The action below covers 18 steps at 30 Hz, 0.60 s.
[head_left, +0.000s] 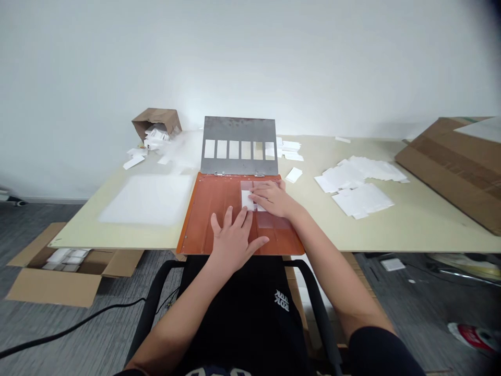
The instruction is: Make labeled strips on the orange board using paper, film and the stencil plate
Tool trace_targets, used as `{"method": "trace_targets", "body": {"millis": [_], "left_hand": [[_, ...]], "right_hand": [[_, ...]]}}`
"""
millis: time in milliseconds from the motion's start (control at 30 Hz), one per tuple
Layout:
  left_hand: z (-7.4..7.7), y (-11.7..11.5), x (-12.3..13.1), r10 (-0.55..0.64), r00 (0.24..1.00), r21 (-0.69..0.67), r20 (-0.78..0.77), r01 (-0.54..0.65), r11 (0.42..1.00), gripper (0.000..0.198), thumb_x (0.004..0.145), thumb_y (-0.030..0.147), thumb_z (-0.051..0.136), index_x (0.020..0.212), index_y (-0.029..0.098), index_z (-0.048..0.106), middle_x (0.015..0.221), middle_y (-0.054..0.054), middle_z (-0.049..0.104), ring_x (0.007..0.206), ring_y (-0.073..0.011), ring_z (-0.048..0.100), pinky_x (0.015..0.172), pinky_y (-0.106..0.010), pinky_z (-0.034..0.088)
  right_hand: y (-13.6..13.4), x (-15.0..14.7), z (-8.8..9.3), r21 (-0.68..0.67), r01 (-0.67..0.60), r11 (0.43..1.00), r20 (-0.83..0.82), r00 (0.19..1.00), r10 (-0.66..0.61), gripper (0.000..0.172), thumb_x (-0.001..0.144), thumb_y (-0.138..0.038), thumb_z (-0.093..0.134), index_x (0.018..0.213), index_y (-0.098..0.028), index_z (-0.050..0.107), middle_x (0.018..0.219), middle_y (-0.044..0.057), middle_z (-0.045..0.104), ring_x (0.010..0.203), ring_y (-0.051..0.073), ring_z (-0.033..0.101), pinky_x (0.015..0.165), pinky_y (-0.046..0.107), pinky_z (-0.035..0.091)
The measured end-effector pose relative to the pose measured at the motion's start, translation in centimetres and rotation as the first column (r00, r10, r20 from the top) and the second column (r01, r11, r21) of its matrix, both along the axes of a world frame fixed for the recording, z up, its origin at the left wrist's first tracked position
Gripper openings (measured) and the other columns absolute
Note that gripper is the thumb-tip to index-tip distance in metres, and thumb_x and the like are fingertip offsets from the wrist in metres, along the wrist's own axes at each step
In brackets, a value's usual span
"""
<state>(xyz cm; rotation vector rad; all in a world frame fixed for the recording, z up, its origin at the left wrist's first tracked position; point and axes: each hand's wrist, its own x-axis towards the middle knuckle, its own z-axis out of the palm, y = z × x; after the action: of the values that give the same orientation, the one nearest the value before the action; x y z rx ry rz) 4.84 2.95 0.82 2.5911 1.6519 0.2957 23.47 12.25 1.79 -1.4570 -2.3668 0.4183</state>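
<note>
An orange grooved board (207,209) lies at the near edge of the table, with a grey metal plate (238,128) hinged upright at its far side; the plate has a row of rectangular windows. My left hand (235,237) rests flat on the board, fingers spread, holding nothing. My right hand (274,198) lies further back on the board, its fingers pressing down on a small white card (246,199) under a clear film strip (270,219).
A frosted plastic sheet (148,198) lies left of the board. White paper pieces (360,183) are piled to the right, beside a flat cardboard sheet (454,156). A tipped cardboard box (156,122) spills cards at the back left. Another open box (66,271) sits on the floor.
</note>
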Motion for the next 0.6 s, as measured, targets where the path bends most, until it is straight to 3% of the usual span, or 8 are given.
{"method": "trace_targets", "body": {"millis": [200,433,600], "left_hand": [[0.0,0.9,0.1,0.011,1.0,0.042,-0.004,-0.011,0.999,0.078,0.093,0.07,0.019,0.15,0.021,0.039,0.158,-0.009,0.036,0.147,-0.0388,0.023,0.111,-0.075,0.015],[-0.4,2.0,0.1,0.041,0.999,0.07,-0.028,-0.039,0.997,0.071,0.094,0.069,0.026,0.149,0.027,0.042,0.163,-0.008,0.026,0.148,-0.0423,0.02,0.109,-0.077,0.014],[-0.4,2.1,0.0,0.052,0.998,0.073,-0.031,-0.05,0.996,0.066,0.094,0.067,0.03,0.147,0.03,0.045,0.162,-0.01,0.027,0.147,-0.0424,0.021,0.109,-0.077,0.014]], "right_hand": [[0.0,0.3,-0.2,0.055,-0.04,0.998,0.002,0.999,0.04,0.039,0.096,-0.052,0.043,0.099,-0.028,0.074,0.128,0.004,0.067,0.124,0.032,0.05,0.102,0.056,0.025],[0.1,0.1,-0.4,0.104,-0.024,0.994,0.036,0.999,0.021,0.034,0.094,-0.049,0.049,0.098,-0.028,0.074,0.124,0.005,0.07,0.118,0.033,0.052,0.097,0.054,0.026],[0.5,0.1,-0.9,0.156,-0.029,0.987,0.07,0.997,0.018,0.031,0.095,-0.044,0.049,0.093,-0.026,0.074,0.116,0.005,0.072,0.114,0.031,0.053,0.094,0.051,0.026]]}}
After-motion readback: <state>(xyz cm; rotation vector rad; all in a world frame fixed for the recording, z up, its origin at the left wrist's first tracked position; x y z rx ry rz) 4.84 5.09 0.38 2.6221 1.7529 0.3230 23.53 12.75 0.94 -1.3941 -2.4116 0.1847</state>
